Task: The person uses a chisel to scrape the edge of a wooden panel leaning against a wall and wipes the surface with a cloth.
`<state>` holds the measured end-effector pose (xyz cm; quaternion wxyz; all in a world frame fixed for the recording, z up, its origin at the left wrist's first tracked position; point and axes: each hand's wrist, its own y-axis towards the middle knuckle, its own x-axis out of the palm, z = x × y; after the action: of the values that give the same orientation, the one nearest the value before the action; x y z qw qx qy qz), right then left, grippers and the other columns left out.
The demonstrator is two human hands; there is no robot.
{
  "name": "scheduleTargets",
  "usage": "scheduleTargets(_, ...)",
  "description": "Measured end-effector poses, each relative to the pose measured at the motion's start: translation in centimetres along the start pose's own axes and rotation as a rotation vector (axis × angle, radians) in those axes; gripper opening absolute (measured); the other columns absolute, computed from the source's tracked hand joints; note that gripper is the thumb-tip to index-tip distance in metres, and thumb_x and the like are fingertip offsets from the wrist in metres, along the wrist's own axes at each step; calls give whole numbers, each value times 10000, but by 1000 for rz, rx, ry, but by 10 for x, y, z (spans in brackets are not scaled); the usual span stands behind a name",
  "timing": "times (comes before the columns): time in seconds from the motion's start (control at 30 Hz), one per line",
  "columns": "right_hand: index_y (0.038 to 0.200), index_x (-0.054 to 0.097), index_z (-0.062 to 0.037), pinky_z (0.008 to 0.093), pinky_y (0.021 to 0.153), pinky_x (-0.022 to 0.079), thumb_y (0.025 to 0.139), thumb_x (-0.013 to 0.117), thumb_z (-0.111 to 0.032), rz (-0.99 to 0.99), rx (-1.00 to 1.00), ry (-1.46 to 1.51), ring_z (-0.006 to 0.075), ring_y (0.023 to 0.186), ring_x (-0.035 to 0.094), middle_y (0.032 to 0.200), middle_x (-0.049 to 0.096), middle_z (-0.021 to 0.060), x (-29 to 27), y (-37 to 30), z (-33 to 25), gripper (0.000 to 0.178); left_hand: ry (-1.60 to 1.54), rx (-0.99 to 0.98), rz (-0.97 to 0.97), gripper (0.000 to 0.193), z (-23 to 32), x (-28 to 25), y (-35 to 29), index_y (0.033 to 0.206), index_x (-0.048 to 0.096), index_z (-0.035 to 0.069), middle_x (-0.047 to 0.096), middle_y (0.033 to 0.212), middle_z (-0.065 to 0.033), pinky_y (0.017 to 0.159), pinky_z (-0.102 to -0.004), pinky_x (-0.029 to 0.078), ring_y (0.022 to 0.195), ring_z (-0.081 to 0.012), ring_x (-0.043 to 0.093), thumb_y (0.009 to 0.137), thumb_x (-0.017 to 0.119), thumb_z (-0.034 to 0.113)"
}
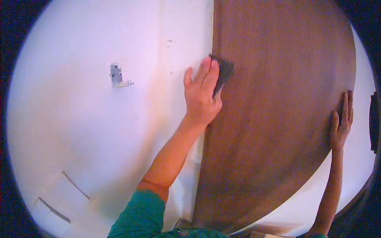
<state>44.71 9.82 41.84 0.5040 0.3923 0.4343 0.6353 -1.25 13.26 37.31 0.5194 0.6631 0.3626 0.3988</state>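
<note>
"While you are facing the panel (274,119), what is the left hand (201,95) doing?"

"It is holding a dark pad (227,70), its fingers lying nearly straight over it. The pad is sitting against the panel, right by its left edge, in the upper half."

"And the right hand (342,125)?"

"That one is resting flat at the panel's right edge. Its fingers are pointing up, the thumb is standing apart, and I'm seeing nothing in its grasp."

"What else is showing around the panel?"

"A white surface (79,131) is running along its left side, bearing a metal bracket (116,74) well apart from the panel. Dark marks (171,41) are dotting the stretch between. A green sleeve (139,210) is showing left of the panel's lower end."
</note>
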Motion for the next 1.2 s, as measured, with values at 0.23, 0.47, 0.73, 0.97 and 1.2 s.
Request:
scheduleTargets(0.23,1508,381,-52,444,1200,202,1020,402,-338,7,-18,13,325,1476,280,1586,320,165,2,2,-3,566,273,200,158,469,-37,26,129,1342,584,79,556,1411,-153,1103,-532,306,1340,-309,496,908,648,244)
scheduleTargets(0.47,1497,401,-46,434,1198,220,1017,442,-285,43,-11,49,335,1466,299,1572,340,178,8,-6,8,538,-16,29,-39,543,-13,6,10,1413,534,94,479,1487,-152,1141,-530,267,1402,-317,426,890,668,149)
scheduleTargets(0.73,1503,391,-43,430,1201,215,1020,433,-272,53,-16,73,323,1475,283,1582,324,173,9,-5,5,536,-23,161,168,444,-38,31,97,1348,594,85,557,1411,-139,1058,-431,430,1287,-326,541,920,641,191)
scheduleTargets(0.97,1494,395,-25,429,1200,216,1026,427,-247,38,2,129,332,1475,280,1581,321,181,19,-12,3,520,-138,26,56,432,-42,33,209,1339,546,-50,523,1425,-202,1124,-394,369,1308,-354,503,1004,513,221)
scheduleTargets(1.2,1490,397,-13,425,1197,224,1025,431,-212,42,-12,108,335,1469,294,1568,342,191,17,-12,4,507,-104,-26,-83,578,7,-7,-58,1372,536,-2,468,1471,-230,1155,-555,258,1361,-393,459,798,606,7)
